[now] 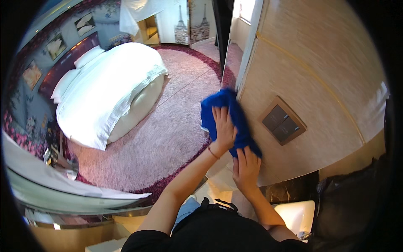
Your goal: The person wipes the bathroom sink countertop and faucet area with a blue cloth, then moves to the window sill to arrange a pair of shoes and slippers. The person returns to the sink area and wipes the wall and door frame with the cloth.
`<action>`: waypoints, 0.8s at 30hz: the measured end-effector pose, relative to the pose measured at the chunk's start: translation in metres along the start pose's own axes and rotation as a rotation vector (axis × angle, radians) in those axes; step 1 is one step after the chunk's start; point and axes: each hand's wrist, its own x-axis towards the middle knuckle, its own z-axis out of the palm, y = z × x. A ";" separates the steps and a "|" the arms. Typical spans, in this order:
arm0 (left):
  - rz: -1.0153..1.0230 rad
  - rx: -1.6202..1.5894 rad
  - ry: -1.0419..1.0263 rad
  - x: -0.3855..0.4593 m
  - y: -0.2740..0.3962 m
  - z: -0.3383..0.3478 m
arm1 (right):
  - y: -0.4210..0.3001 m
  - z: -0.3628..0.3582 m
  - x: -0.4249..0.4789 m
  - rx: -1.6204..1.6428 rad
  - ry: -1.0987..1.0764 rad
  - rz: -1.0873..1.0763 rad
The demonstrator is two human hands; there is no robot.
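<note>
A blue cloth (244, 130), slightly blurred, is spread out in front of me with a pale edge at its left side. My left hand (224, 129) lies over its middle, fingers stretched upward and the thumb to the right. Lower down, my right hand (248, 168) has its fingers over the cloth's bottom end. The cloth overlaps the lower end of a tall mirror-like panel (231, 60) and the edge of a beige wall (302, 104). Whether it presses against either surface cannot be seen. A thin band circles my left wrist.
Right of the cloth, a framed double switch plate (282, 120) sits on the wall. On the left, a round bed (110, 91) with white bedding stands on a pink rug (151, 151). A white basin-like fixture (296, 217) is at lower right, beside dark plastic-like sheeting (349, 201).
</note>
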 end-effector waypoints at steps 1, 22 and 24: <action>0.086 0.038 0.033 0.049 0.019 -0.015 | -0.005 -0.003 0.018 -0.019 0.074 -0.016; 0.552 0.250 0.391 0.337 0.097 -0.066 | -0.082 -0.088 0.214 0.103 0.498 -0.120; 0.596 0.346 0.414 0.374 0.121 -0.065 | -0.074 -0.127 0.237 -0.132 0.652 -0.060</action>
